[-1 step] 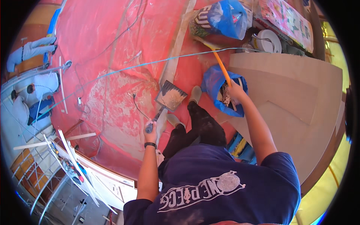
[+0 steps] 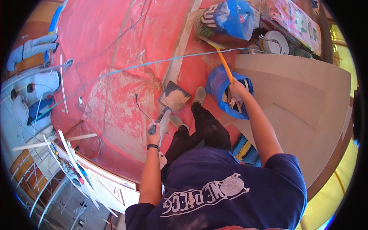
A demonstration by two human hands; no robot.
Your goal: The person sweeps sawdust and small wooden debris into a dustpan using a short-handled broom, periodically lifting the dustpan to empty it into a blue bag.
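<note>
My left hand [image 2: 153, 134] is closed around the dark handle of a dustpan [image 2: 167, 100]. Pale dust lies on the pan, which is in front of my feet, over the red-covered floor. My right hand [image 2: 238, 89] grips the orange handle of a broom [image 2: 223, 61]. The broom's yellowish head, partly blurred, is at the far end, beside a filled blue and clear sack [image 2: 234, 21]. Under my right hand stands an open blue bag [image 2: 216, 86] with scraps and debris inside; my wrist and hand cover part of its mouth.
A light blue cord [image 2: 153, 63] stretches across the floor. Large brown boards [image 2: 291, 84] lie at right, with a white bucket [image 2: 275, 42] and packed sacks [image 2: 297, 23] behind. White strips [image 2: 73, 157] and metal scaffolding [image 2: 36, 188] stand at left. Other people [image 2: 42, 86] are at far left.
My right hand has shifted slightly away from me along with the broom handle. My left hand and the dustpan have hardly moved.
</note>
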